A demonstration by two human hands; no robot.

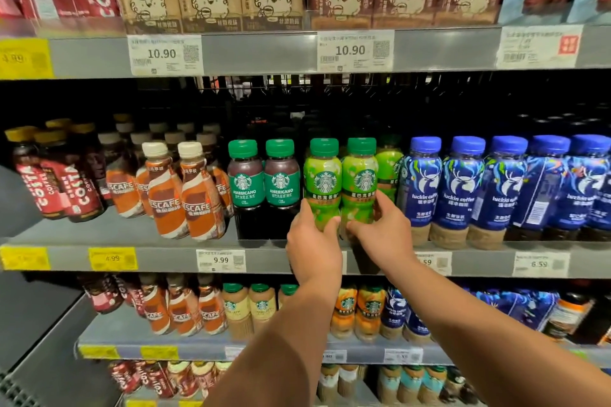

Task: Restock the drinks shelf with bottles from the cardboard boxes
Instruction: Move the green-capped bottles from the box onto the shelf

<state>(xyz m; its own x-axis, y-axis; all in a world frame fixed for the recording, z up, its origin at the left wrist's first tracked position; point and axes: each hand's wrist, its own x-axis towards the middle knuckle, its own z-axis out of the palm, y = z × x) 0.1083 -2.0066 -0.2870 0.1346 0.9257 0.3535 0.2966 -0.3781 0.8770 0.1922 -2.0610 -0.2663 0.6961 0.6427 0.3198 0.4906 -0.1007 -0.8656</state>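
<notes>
Upright at shelf (132,234) front: our left hand (314,243) grips the left bottle (322,181) low, our right hand (380,233) the right bottle (359,180); their row (388,163) lies straight behind.

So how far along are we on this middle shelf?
Looks done: blue bottles and dark green bottles line the shelf front. In hand: the left hand grips the left light green bottle, the right hand the right light green bottle, both at the front. Left: the red bottles sit back, bare shelf before them. Boxes are out of view, so remaining stock is unknown.
</notes>
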